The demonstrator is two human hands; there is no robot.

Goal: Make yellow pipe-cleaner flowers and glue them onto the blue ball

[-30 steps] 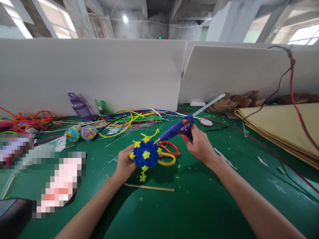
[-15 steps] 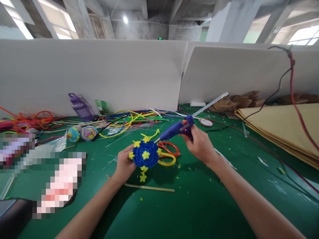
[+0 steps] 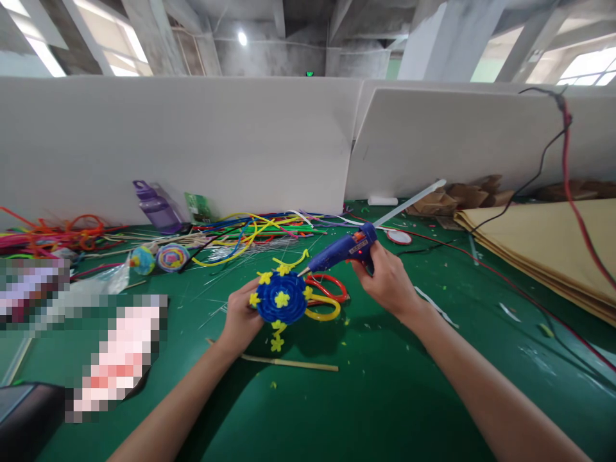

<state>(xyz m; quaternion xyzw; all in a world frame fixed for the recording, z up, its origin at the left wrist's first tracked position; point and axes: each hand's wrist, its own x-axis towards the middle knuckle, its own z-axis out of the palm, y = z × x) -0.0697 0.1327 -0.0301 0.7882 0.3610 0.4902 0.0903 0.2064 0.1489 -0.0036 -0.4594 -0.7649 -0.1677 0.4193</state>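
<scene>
A round blue pipe-cleaner disc [image 3: 269, 312] faces me, dotted with small yellow flowers at its centre and around its rim. My left hand [image 3: 243, 317] grips it from behind at its left edge, the fingertips partly hidden by the disc. In my right hand [image 3: 387, 282] is a blue glue gun [image 3: 337, 251], with a translucent glue stick [image 3: 411, 200] jutting from its back. The gun's nozzle meets or nearly meets the disc's upper right rim. Behind the disc lie scissors [image 3: 325, 316] with red and yellow handles, their blades hidden.
Coloured pipe cleaners [image 3: 245, 234] lie along the back beside a purple bottle [image 3: 156, 208] and two coiled discs [image 3: 172, 256]. A thin stick [image 3: 305, 366] rests in front. Brown paper sheets [image 3: 543, 250] and a hanging red-black cable [image 3: 570, 173] are on the right.
Almost nothing differs. Both hands, the disc and the glue gun hold the same positions, with only a very slight shift of the whole view.
</scene>
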